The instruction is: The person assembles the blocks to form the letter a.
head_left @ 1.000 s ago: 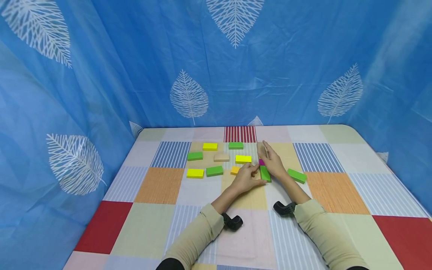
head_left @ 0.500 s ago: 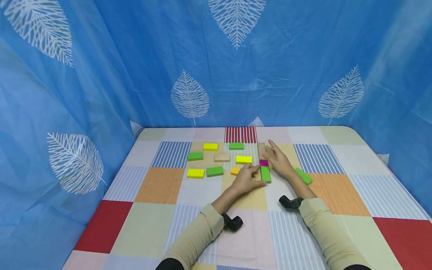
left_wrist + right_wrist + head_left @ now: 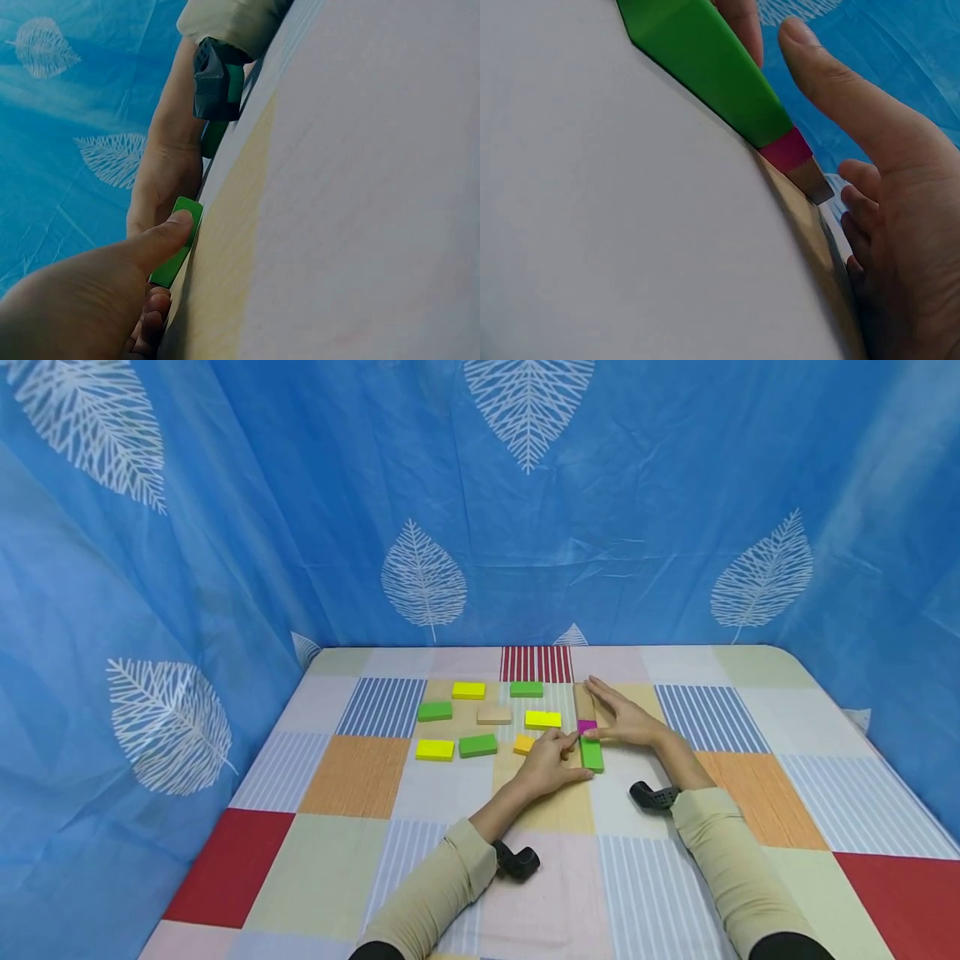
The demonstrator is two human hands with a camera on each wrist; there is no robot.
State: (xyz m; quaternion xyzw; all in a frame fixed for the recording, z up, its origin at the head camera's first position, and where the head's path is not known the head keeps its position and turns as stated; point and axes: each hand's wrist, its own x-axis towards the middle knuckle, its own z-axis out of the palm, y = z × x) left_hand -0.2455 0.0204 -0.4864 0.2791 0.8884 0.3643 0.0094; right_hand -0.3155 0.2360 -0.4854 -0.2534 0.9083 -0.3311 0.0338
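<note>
Two beige sleeves [image 3: 431,885] are stretching over the cloth-covered tabletop [image 3: 551,885], running out of sight at the bottom edge, each wrist carrying a black camera [image 3: 517,862]. The left hand [image 3: 546,768] is pinching a green block [image 3: 592,757] with thumb and index finger, its remaining fingers hiding mostly underneath. The green block is lying flat and touching a magenta block [image 3: 786,151], which is touching a wooden block [image 3: 583,700] beyond, all three forming a line. The right hand [image 3: 630,724] is keeping its fingers spread beside them, covering some of the wooden block; I can't tell whether its thumb is touching anything. An orange block [image 3: 524,744] is sitting partly hidden behind the left hand, with yellow blocks [image 3: 435,750], loose green blocks [image 3: 477,745] and a pale block [image 3: 494,716] lying around leftward. Behind, a blue leaf-print curtain [image 3: 600,577] is hanging.
</note>
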